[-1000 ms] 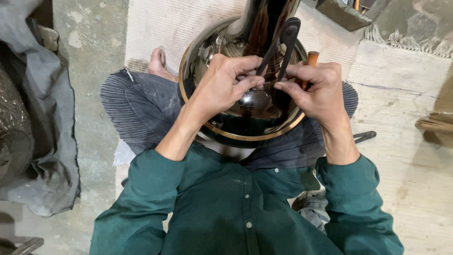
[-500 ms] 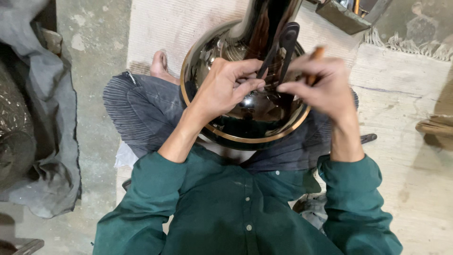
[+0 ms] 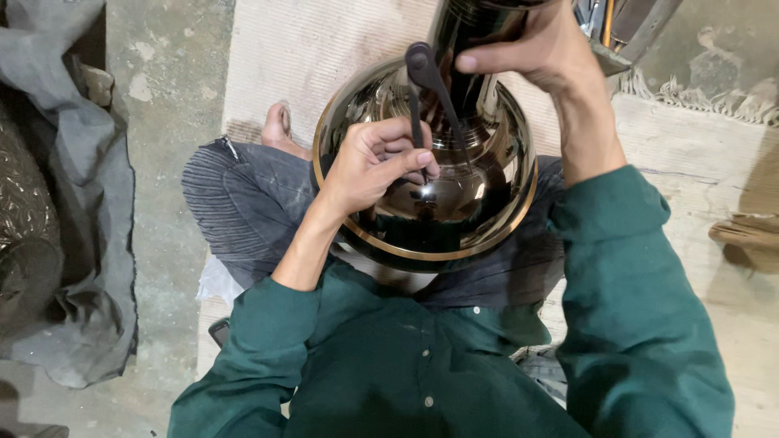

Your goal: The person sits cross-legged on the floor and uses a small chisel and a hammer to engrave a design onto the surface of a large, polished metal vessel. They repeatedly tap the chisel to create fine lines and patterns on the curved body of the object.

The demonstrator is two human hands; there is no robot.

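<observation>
Polished metal vessel (image 3: 454,203) rests on the seated person's lap.
Left hand (image 3: 369,166) pinches a dark compass-like tool (image 3: 426,89) against its round belly; right hand (image 3: 540,45) closes around the neck. Grey cloth (image 3: 89,243) lies nearby.

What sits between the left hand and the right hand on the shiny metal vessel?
In the head view, a dark two-legged tool stands between the left hand and right hand, against the vessel.

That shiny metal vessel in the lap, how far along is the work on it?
Done: the metal vessel already shines like a mirror. In hand: the left hand presses a dark hinged tool to its body, and the right hand grips the neck. Left: no finished marking shows, so the tool work looks barely begun.
</observation>
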